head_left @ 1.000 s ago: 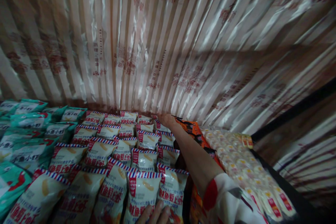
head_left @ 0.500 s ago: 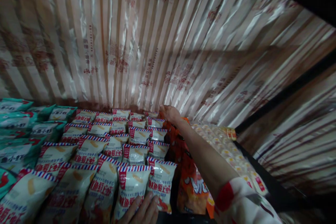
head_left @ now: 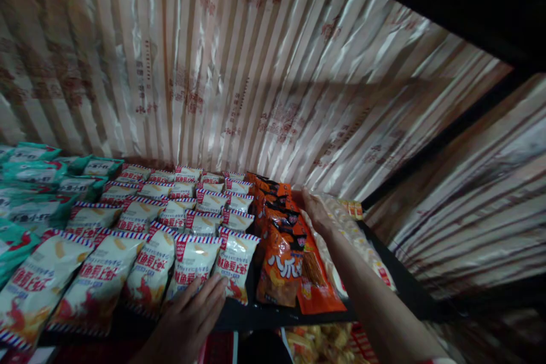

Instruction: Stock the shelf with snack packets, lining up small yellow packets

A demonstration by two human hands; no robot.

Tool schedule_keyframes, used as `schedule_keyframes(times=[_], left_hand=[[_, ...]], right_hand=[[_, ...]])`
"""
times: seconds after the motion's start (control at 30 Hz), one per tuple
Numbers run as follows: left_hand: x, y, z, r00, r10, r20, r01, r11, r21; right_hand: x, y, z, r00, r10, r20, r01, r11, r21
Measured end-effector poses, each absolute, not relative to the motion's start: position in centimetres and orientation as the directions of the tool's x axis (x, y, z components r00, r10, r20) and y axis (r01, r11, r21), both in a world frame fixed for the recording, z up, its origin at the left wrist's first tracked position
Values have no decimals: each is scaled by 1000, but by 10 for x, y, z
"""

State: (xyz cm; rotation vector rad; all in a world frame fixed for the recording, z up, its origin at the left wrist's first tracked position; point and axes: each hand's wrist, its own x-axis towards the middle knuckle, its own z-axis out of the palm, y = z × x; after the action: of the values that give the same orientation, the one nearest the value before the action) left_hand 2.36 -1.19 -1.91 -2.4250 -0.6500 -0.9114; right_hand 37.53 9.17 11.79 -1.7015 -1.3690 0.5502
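My left hand [head_left: 198, 304] lies with its fingers stretched flat against the lower front of a white snack bag [head_left: 194, 259] with a red-and-blue striped top. It stands in the front row of several such bags. My right hand [head_left: 316, 211] reaches deep over the shelf, fingers extended, between the row of orange snack bags [head_left: 279, 270] and the clear-wrapped pale packs [head_left: 362, 239]. Its far fingertips are partly hidden, and nothing shows in its grasp. A flatter orange packet [head_left: 318, 281] leans beside the front orange bag.
Teal snack bags [head_left: 32, 210] fill the left of the black shelf [head_left: 239, 318]. Pleated printed sheeting [head_left: 213, 68] hangs behind, with a dark slanted bar [head_left: 443, 131] at right. Below the shelf edge are golden wrapped goods [head_left: 319, 344].
My right hand has moved from the back of the orange row to its right side. The view has shifted, showing more below the shelf edge. My left hand stays at the white bags.
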Motion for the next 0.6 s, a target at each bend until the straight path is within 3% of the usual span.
schedule_keyframes(times=[0.17, 0.4, 0.6], left_hand=[[34, -29, -17, 610, 289, 738, 603, -774, -195], [95, -50, -1, 643, 198, 740, 525, -818, -237], [149, -40, 4, 695, 253, 673, 530, -812, -243]], right_hand=[[377, 67, 83, 389, 921, 36, 278, -80, -957], [352, 51, 68, 203, 977, 58, 408, -31, -912], [341, 50, 69, 194, 981, 3, 226, -42, -973]])
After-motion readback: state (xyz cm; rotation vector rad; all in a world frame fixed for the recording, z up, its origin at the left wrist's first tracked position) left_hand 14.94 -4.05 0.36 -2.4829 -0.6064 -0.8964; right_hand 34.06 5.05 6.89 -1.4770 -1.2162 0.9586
